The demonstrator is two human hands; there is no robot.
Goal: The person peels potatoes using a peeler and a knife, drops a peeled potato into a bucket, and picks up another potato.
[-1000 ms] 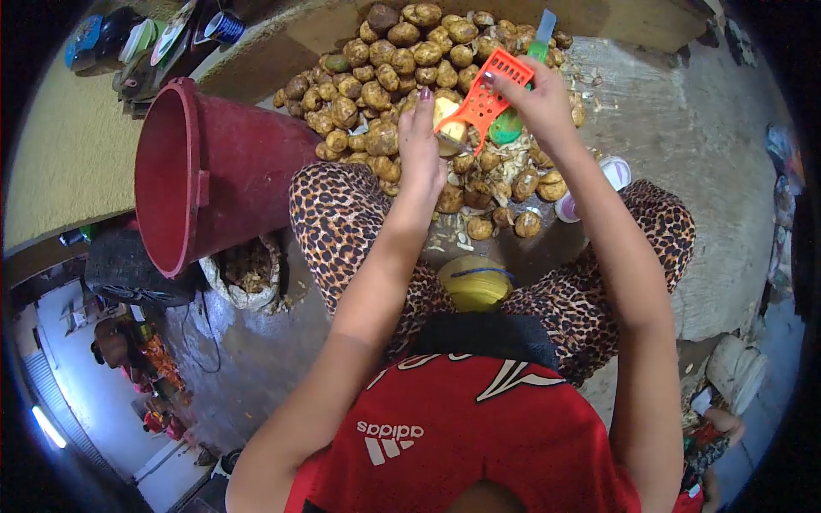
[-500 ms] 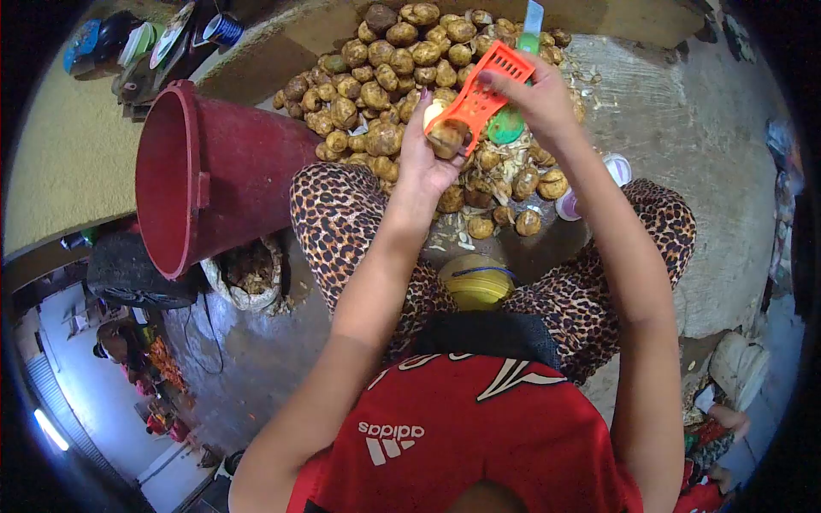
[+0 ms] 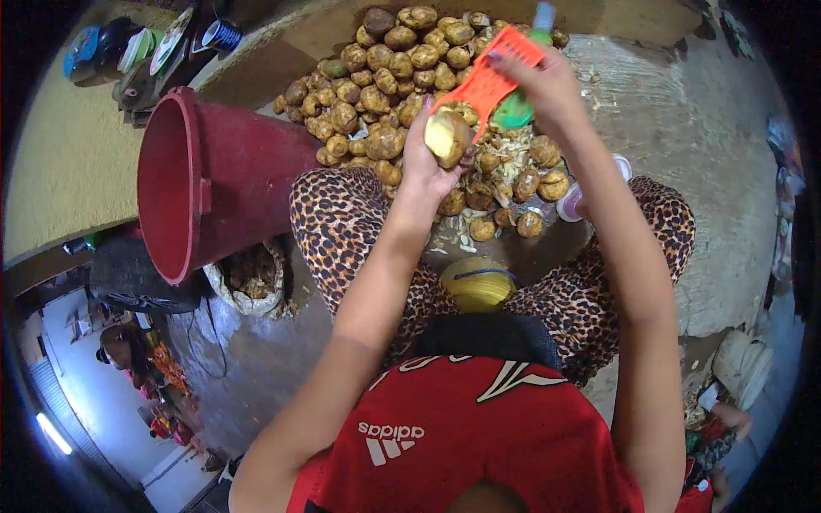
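Observation:
My left hand [image 3: 421,162] is closed round a partly peeled potato [image 3: 443,137], whose bare yellow flesh faces left while brown skin covers the rest. An orange plastic peeler [image 3: 487,90] with a slotted handle is gripped in my right hand [image 3: 552,90]. Its lower end lies beside the potato's upper right; whether they touch I cannot tell. Behind my right hand shows a green thing [image 3: 513,111] with a rounded end and a blurred pale tip at the top, partly hidden by my fingers. A heap of unpeeled potatoes [image 3: 376,98] lies ahead, with peelings [image 3: 511,158] at its right.
A large red bucket [image 3: 184,214] lies tilted on my left, near a white sack [image 3: 256,291]. Between my legs is a yellow container [image 3: 477,286] with a blue handle. A purple-and-white container [image 3: 570,205] stands beside my right leg. Other people appear at the lower edges.
My right hand and the peeler have moved slightly up and right, off the potato's front. The green thing has shifted with them. The potato's peeled face now shows more.

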